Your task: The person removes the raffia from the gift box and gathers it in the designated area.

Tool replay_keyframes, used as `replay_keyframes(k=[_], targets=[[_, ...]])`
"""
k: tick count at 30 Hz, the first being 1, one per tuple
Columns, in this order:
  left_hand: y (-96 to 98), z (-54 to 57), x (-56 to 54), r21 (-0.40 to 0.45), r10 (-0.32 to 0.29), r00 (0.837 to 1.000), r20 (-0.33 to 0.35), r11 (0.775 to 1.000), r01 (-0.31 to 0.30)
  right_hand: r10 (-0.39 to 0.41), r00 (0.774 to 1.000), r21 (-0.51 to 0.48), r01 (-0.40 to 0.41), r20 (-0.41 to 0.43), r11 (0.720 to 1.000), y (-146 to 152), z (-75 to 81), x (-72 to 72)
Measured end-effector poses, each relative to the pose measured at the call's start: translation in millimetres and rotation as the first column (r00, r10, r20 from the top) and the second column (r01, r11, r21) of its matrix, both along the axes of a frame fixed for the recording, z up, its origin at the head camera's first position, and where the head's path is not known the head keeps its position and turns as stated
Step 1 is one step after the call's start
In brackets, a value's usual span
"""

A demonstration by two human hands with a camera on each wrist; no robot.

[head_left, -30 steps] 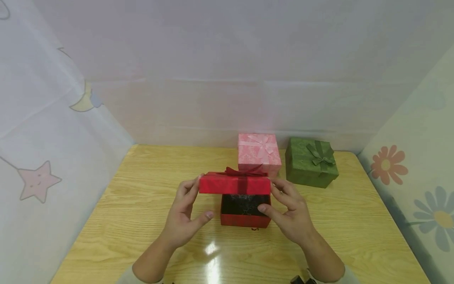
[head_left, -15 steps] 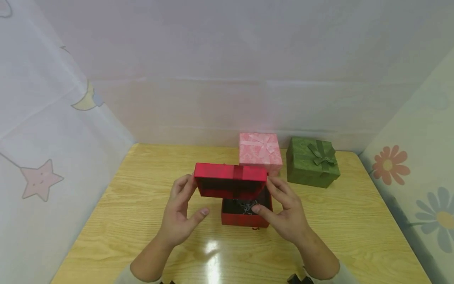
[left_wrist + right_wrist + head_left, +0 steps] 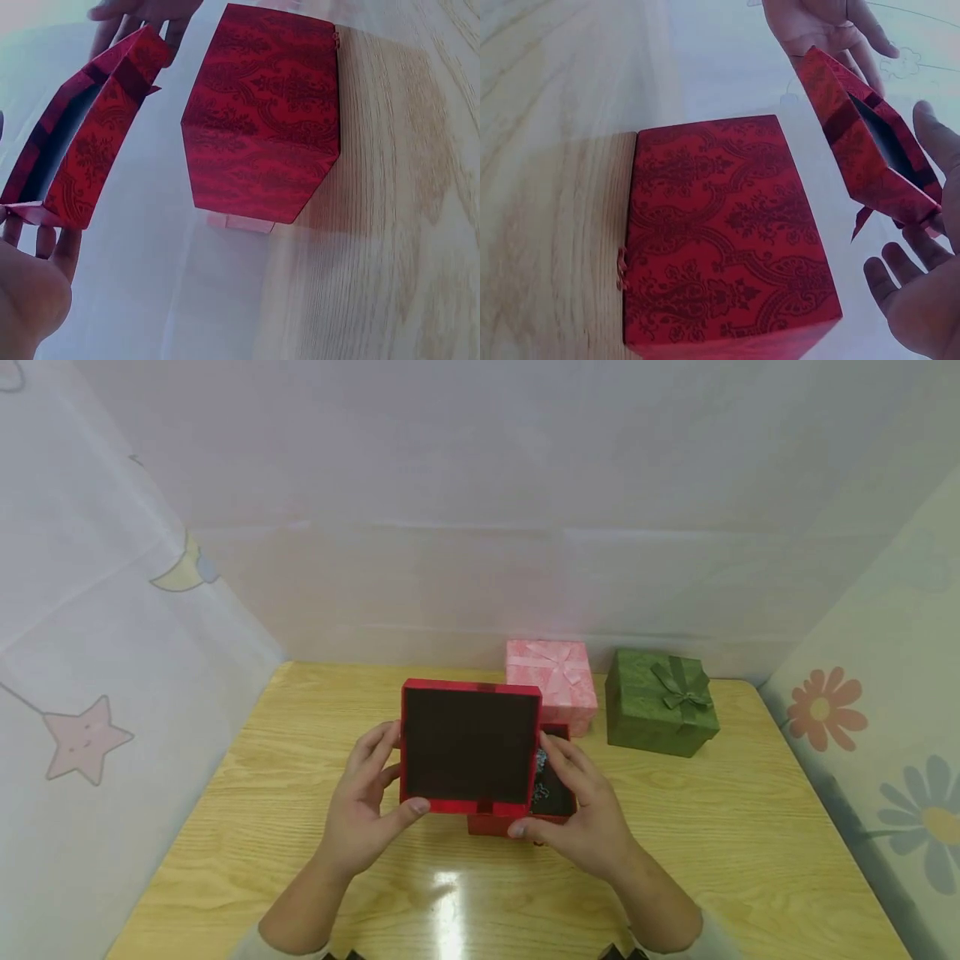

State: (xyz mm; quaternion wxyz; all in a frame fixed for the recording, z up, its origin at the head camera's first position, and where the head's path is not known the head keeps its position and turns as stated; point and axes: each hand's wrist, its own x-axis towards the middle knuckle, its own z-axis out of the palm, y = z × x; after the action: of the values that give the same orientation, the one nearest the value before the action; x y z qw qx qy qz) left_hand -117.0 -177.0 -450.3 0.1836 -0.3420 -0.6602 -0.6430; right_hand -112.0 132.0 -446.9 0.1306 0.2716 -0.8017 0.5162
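Note:
A red gift box lid (image 3: 471,745) is tipped up on edge above the table, its dark inside facing me in the head view. My left hand (image 3: 360,822) holds its left side, thumb by the lower edge. At its right side my right hand (image 3: 588,818) grips it with fingers and thumb. Behind the lid stands the patterned red box base (image 3: 720,232), uncovered and partly hidden in the head view. A silvery, chain-like thing (image 3: 540,792) lies on its black inside. The lid's ribbon shows at its outer face in the right wrist view.
A pink gift box (image 3: 553,672) with a bow stands behind the red one. To its right is a green gift box (image 3: 660,702), also with a bow. They share a wooden table (image 3: 300,727) edged by printed cloth walls. A small red curl (image 3: 622,268) sits beside the box base.
The lid has turned from level, top up, to upright with its inside toward me. It has shifted left and nearer, uncovering part of the box. Both thumbs have come to its lower edge.

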Motion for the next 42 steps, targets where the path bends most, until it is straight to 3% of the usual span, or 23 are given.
replay_keyframes(k=[3,9,15,24,29,42], targets=[[-5.6,1.7,1.8,-0.004,0.008,1.0,0.027,1.0,-0.007,-0.003,1.0,0.059,0.002,0.017,0.998,-3,-1.1,0.7],[-16.8,3.8,5.8,-0.015,0.015,0.997,0.076,1.0,-0.014,0.03,0.999,0.091,-0.032,0.03,0.995,-11,-5.1,1.0],[-27.3,4.9,8.1,-0.047,0.025,0.991,0.131,0.999,-0.019,0.043,0.994,0.115,-0.054,0.097,0.992,-21,-5.5,1.8],[-47.1,1.9,6.4,-0.018,-0.025,0.995,0.101,0.999,0.027,0.065,0.985,0.159,-0.091,0.161,0.983,-41,-7.8,-2.4],[-59.2,-1.3,4.9,-0.038,-0.022,0.992,0.124,0.999,0.027,0.055,0.978,0.179,-0.091,0.199,0.98,-51,-8.5,-4.5],[-84.4,-0.1,7.7,-0.084,0.024,0.978,0.207,0.996,-0.007,0.04,0.983,0.181,-0.073,0.18,0.981,-79,-7.5,-10.2]])
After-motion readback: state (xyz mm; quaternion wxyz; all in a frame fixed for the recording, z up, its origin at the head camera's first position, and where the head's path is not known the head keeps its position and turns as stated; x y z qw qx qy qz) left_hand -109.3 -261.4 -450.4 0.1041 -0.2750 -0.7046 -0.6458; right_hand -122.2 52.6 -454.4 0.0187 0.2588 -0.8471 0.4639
